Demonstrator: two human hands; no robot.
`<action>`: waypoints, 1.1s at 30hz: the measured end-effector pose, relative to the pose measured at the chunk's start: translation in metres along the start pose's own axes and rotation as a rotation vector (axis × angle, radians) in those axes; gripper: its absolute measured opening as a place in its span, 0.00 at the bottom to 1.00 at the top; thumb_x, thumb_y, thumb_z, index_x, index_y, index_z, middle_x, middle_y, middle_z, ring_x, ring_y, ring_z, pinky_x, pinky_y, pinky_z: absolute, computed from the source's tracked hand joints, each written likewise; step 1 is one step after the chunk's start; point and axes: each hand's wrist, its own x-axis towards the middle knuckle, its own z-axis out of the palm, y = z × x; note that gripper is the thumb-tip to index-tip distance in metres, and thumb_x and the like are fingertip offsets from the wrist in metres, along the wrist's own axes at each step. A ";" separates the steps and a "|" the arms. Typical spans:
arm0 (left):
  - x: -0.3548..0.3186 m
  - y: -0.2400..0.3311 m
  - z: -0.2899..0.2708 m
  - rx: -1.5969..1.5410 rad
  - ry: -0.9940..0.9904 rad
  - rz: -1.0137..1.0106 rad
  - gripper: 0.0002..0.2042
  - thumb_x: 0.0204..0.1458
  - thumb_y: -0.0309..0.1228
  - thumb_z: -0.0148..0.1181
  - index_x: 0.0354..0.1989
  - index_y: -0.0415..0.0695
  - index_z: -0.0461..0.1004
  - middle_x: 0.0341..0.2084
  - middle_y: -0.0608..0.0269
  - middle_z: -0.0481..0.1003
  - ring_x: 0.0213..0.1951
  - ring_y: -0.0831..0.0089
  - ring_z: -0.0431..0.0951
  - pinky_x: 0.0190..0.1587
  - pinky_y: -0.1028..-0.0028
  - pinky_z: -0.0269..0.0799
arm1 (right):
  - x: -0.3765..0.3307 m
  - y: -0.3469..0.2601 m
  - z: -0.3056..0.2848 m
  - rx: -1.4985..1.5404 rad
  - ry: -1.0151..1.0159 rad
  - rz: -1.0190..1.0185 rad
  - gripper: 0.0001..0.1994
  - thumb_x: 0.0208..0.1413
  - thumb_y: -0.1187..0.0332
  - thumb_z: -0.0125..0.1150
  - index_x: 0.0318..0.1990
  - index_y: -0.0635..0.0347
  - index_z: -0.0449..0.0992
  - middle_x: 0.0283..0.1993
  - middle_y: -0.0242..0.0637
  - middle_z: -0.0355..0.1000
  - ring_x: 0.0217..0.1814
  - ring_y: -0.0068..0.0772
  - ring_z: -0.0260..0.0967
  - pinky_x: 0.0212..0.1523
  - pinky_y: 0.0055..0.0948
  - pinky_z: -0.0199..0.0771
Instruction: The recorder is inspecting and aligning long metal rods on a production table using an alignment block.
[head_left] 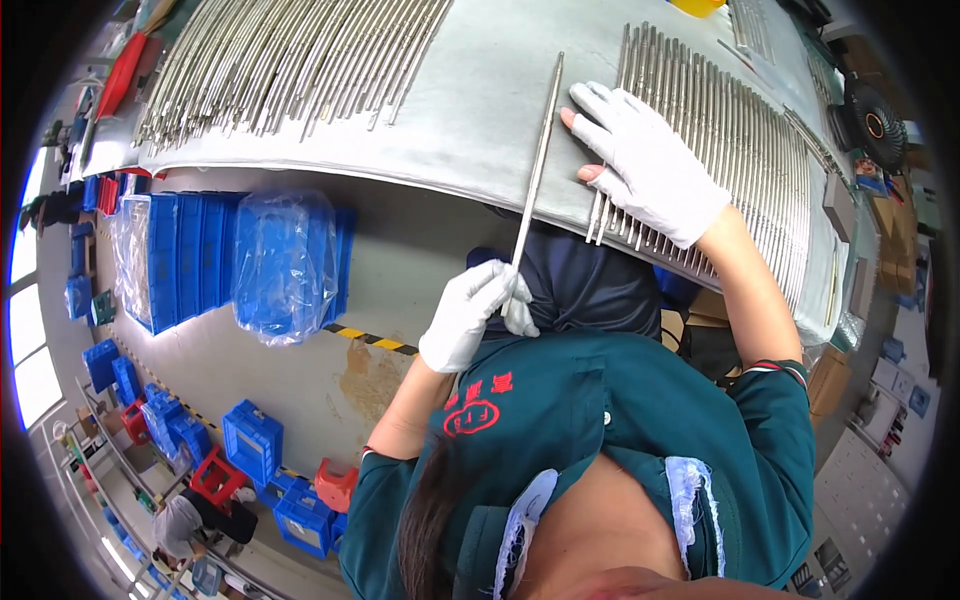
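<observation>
Presently, both hands wear white gloves, and the left hand (468, 312) is just in front of the near edge of the desk (470, 120), its fingers closed around the lower end of one long metal rod (541, 150). This rod passes over the near edge and points towards the far edge, slightly tilted to the right. The right hand (645, 165) is rather open, with fingers extended, over the left end of the right-hand row of rods (745, 150); its index fingertip and thumb are just beside the single rod, apart from it, and whether the palm presses on the row I cannot tell. This row occupies the right part of the desk, reaching close to the near edge, with a grey block (838, 207) and a black fan (872, 122) beyond its right side. Another dense row of rods (290, 65) covers the far left part. Between both rows, a broad strip of grey surface gives room around the single rod. Below the near edge, at the left, stand blue crates (195, 260), some under clear plastic (285, 265), while the person's lap (590, 280) is close under the edge.
</observation>
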 end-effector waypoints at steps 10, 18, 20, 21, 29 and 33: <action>-0.009 -0.010 -0.001 0.025 0.040 -0.030 0.10 0.62 0.31 0.50 0.29 0.39 0.68 0.18 0.59 0.71 0.22 0.73 0.74 0.31 0.74 0.71 | 0.003 0.001 -0.008 0.036 -0.126 0.078 0.28 0.59 0.58 0.52 0.62 0.67 0.62 0.66 0.52 0.57 0.71 0.49 0.50 0.72 0.41 0.46; -0.009 -0.007 0.004 0.145 0.070 -0.022 0.07 0.60 0.25 0.52 0.30 0.43 0.62 0.20 0.61 0.73 0.23 0.77 0.74 0.27 0.81 0.67 | 0.003 0.001 -0.010 0.033 -0.136 0.081 0.27 0.59 0.59 0.52 0.61 0.68 0.64 0.65 0.53 0.58 0.71 0.50 0.50 0.71 0.41 0.46; -0.009 -0.005 0.008 0.188 0.096 0.010 0.07 0.60 0.24 0.52 0.29 0.43 0.62 0.20 0.61 0.73 0.23 0.77 0.75 0.27 0.81 0.68 | 0.002 0.002 -0.007 0.001 -0.127 0.064 0.26 0.58 0.60 0.52 0.60 0.68 0.64 0.65 0.53 0.58 0.71 0.50 0.51 0.71 0.41 0.47; -0.009 -0.005 0.008 0.188 0.095 0.010 0.07 0.60 0.24 0.52 0.29 0.43 0.62 0.20 0.61 0.73 0.23 0.77 0.75 0.27 0.81 0.68 | 0.002 0.003 -0.005 0.001 -0.128 0.065 0.26 0.58 0.60 0.52 0.60 0.68 0.64 0.65 0.53 0.58 0.71 0.50 0.51 0.71 0.41 0.47; -0.009 -0.009 0.002 0.151 0.057 -0.052 0.09 0.56 0.28 0.60 0.29 0.43 0.65 0.22 0.70 0.70 0.27 0.81 0.77 0.32 0.80 0.71 | -0.001 0.004 -0.001 -0.017 -0.001 0.006 0.24 0.58 0.57 0.53 0.57 0.63 0.69 0.60 0.51 0.64 0.67 0.49 0.56 0.67 0.42 0.54; -0.013 -0.009 0.001 0.178 0.079 -0.060 0.09 0.56 0.28 0.60 0.29 0.43 0.65 0.21 0.70 0.70 0.27 0.81 0.77 0.31 0.80 0.71 | -0.001 0.002 0.000 -0.027 -0.024 0.025 0.24 0.58 0.57 0.53 0.58 0.61 0.69 0.60 0.51 0.64 0.67 0.49 0.56 0.67 0.42 0.54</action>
